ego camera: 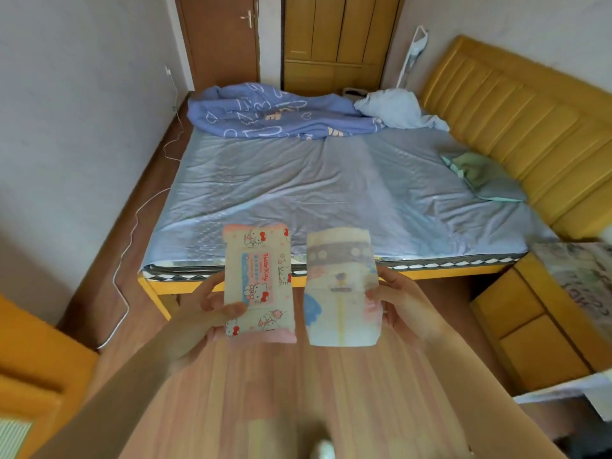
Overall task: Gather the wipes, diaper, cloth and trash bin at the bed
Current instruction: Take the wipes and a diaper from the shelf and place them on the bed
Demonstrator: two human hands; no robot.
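My left hand point(212, 309) grips a pink pack of wipes point(260, 283) with cartoon cats on it, held upright. My right hand point(397, 306) holds a folded white diaper point(341, 293) with a blue and pink print. Both items hang side by side in front of me, just before the near edge of the bed point(298, 193). A green cloth point(473, 167) lies on the bed's right side near the headboard. No trash bin is in view.
A crumpled blue duvet point(271, 114) and a pale blue pillow point(394, 107) lie at the bed's far end. A yellow padded headboard point(530, 127) runs along the right. A yellow nightstand point(536, 326) stands at right. A white cable point(132, 233) trails on the floor at left.
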